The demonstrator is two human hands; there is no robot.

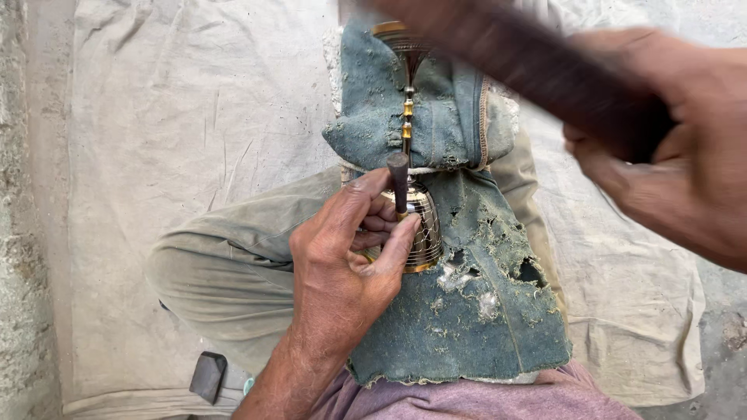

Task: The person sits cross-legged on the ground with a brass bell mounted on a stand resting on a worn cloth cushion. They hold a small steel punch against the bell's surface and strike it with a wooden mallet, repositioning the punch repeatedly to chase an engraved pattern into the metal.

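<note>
The left hand (pixel 342 268) pinches a short dark punch (pixel 398 180) between thumb and fingers, its grip closed around the tool's shaft, with the tip set against the bowl of a brass goblet (pixel 424 225). The goblet lies on its side along the person's lap, bowl toward the body and slim banded stem running away to the flared foot near the top of the view. Its bowl carries a fine cross-hatched pattern of cut lines, bright gold against darker bands.

Under the goblet lies a worn blue denim cloth (pixel 475 311), frayed and full of holes, folded over the far end so that it partly wraps the stem. The cloth rests on the person's leg in olive trousers (pixel 233 257), which is bent across a pale canvas sheet (pixel 163 117) spread over the ground.

The right hand (pixel 685 163) is raised at the upper right, its grip wrapped around the thick dark handle of a mallet (pixel 537 66) (both blurred, so the head of the tool cannot be made out). It sits well apart from the punch, above and to the side.

A small dark block (pixel 208 376) lies on the sheet near the left elbow.
</note>
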